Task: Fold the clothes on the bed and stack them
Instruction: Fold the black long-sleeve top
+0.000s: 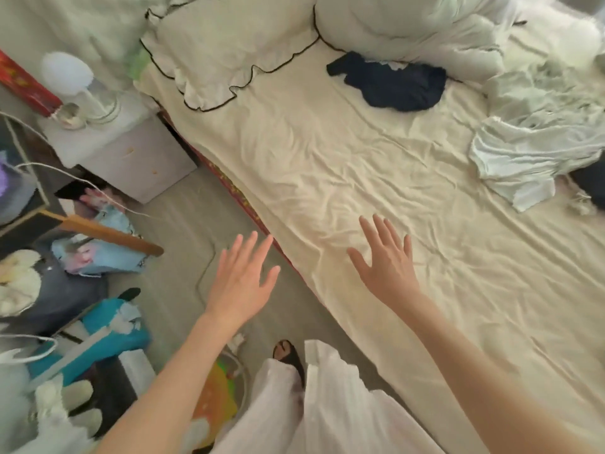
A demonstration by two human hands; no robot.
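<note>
**Both hands free, clothes waiting at the far side of the bed**

Head view: The person stands at the near edge of the bed (376, 178), arms stretched forward. The left hand (240, 278) hangs over the floor just off the mattress edge, fingers straight and spread, holding nothing. The right hand (386, 265) is over the cream sheet near the same edge, fingers also spread and empty; whether the palm touches the sheet or hovers just above it cannot be told. Hands held apart and flat like this suggest a reach is being set up, or the sheet is being smoothed to make a working surface, since the wide bare stretch of sheet in front of them would serve well for folding and stacking.

The clothes lie well apart from both hands. A dark navy garment (393, 81) sits crumpled near the head of the bed, against the bunched pale duvet (409, 27) and beside the frilled pillow (226, 50). A heap of pale green clothes (530, 145) lies loose along the far right side, with another dark piece (589, 185) just showing at the frame edge. None is folded and no stack has been started, so the task looks to be at its beginning. The pale heap seems the nearer pick for the right hand.
</note>
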